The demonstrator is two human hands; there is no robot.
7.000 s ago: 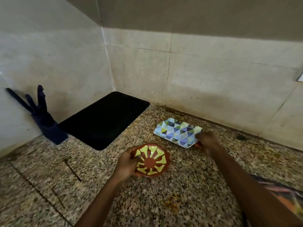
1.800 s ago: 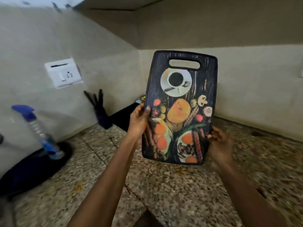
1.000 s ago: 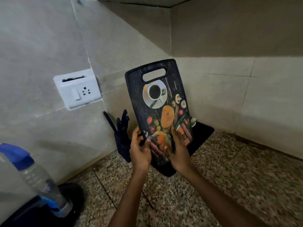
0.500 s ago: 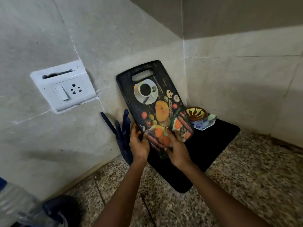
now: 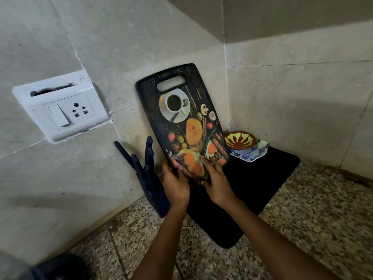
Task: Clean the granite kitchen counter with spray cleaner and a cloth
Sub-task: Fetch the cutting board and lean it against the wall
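A dark cutting board (image 5: 187,122) printed with a coffee cup and vegetables stands upright, its top leaning on the left wall near the corner. My left hand (image 5: 175,183) grips its lower left edge and my right hand (image 5: 216,183) holds its lower right part. The board's bottom rests over a black mat (image 5: 242,190) on the speckled granite counter (image 5: 302,225). No spray bottle or cloth shows in this view.
A dark blue knife block (image 5: 149,178) stands against the left wall, just left of my left hand. A brown and yellow bowl (image 5: 240,140) sits on a triangle-patterned tray (image 5: 256,152) in the corner. A white switch and socket plate (image 5: 60,110) is on the wall.
Both hands carried the cutting board from mid-air to the corner and stood it against the left wall. The view swung right, so the spray bottle left the frame.
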